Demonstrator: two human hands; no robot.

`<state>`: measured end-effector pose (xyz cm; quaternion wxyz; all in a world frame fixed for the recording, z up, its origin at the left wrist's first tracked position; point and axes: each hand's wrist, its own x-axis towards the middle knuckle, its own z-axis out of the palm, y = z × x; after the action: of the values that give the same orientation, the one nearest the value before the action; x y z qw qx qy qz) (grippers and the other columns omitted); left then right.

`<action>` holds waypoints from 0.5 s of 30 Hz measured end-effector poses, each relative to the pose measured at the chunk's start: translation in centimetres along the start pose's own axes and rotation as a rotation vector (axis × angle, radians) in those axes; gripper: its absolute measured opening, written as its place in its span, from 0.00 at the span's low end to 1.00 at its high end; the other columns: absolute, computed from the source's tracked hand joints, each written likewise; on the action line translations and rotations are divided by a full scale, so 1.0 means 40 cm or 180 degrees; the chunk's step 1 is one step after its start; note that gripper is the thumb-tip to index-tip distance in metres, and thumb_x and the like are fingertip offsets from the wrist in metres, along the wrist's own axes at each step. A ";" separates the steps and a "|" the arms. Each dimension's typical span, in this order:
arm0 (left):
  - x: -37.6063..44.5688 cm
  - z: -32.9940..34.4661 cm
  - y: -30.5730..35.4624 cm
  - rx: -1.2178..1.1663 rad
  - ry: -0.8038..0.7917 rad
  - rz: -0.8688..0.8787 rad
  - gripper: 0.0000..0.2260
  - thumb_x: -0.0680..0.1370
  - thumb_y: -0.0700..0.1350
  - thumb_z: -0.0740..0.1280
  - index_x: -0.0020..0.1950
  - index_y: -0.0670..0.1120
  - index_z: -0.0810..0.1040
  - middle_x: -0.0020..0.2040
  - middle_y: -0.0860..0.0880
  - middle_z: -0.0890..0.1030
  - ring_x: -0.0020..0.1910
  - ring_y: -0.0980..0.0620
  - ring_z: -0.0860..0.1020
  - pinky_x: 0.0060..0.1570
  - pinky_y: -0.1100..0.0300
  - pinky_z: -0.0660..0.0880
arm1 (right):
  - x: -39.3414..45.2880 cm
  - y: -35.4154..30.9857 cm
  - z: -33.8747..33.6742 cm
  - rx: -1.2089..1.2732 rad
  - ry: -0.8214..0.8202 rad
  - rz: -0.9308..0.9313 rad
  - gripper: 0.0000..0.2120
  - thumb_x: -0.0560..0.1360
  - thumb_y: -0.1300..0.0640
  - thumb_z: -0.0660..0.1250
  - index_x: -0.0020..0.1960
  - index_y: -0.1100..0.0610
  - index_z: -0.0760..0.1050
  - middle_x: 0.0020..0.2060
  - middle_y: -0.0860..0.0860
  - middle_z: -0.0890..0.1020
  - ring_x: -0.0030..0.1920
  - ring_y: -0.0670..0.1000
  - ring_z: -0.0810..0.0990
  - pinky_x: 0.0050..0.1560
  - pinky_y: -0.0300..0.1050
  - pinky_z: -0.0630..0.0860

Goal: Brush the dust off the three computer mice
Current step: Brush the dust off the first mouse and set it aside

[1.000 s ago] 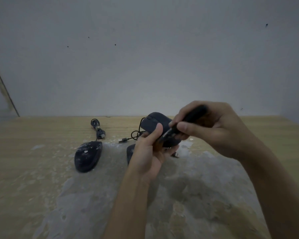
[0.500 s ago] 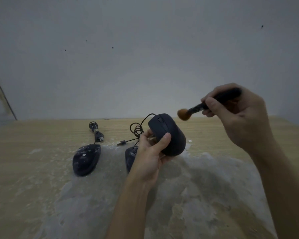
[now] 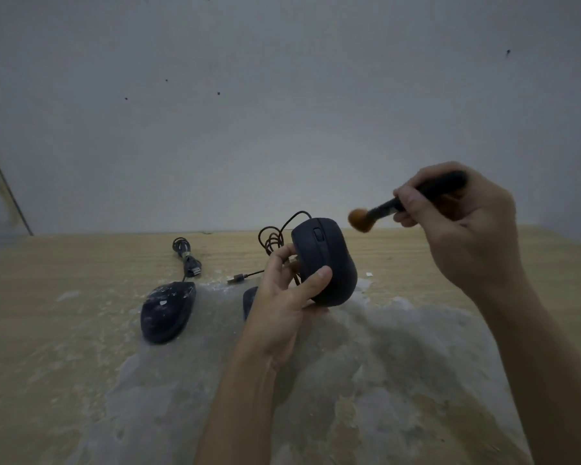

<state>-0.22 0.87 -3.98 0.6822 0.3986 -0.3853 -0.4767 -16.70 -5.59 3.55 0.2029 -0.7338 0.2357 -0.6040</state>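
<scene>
Left hand [image 3: 284, 307] grips a clean black mouse [image 3: 326, 261] above the table [image 3: 47, 330], thumb on its near side, fingers curled round the back. Right hand [image 3: 463, 226] at 2 o'clock pinches the brush [image 3: 388, 211]; bristles just beside the mouse, not touching. Dusty mouse [image 3: 166, 312] at 9 o'clock; 3rd mouse [image 3: 250, 300] mostly hidden behind the left hand.

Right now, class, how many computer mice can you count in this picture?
3: one mouse held up in the left hand, one dusty mouse lying left on the table, and a third mouse mostly hidden behind that hand.
</scene>
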 end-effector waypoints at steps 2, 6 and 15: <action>-0.001 0.000 0.004 0.0101 -0.0028 0.0020 0.26 0.63 0.41 0.72 0.61 0.50 0.72 0.56 0.47 0.79 0.56 0.44 0.78 0.55 0.36 0.75 | 0.001 -0.010 0.004 0.0638 0.0175 0.0074 0.03 0.74 0.63 0.65 0.48 0.61 0.75 0.38 0.55 0.81 0.35 0.51 0.83 0.38 0.44 0.80; -0.003 0.008 0.000 0.0270 -0.0011 0.0061 0.20 0.68 0.36 0.71 0.57 0.50 0.72 0.54 0.49 0.78 0.55 0.46 0.79 0.55 0.41 0.76 | -0.008 -0.008 0.021 0.0663 -0.0111 0.0391 0.03 0.74 0.64 0.65 0.47 0.63 0.75 0.38 0.57 0.81 0.34 0.51 0.83 0.38 0.40 0.80; 0.006 0.006 -0.016 0.0506 -0.0057 0.0216 0.18 0.70 0.36 0.70 0.55 0.53 0.74 0.56 0.49 0.78 0.56 0.48 0.78 0.53 0.47 0.79 | -0.002 0.013 0.017 -0.0137 0.0229 0.0349 0.01 0.75 0.60 0.65 0.44 0.55 0.74 0.39 0.49 0.81 0.40 0.47 0.81 0.40 0.35 0.76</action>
<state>-0.59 0.45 -4.45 0.6607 0.4339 -0.4413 -0.4248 -16.10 -5.96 3.07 0.2113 -0.7019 0.2956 -0.6127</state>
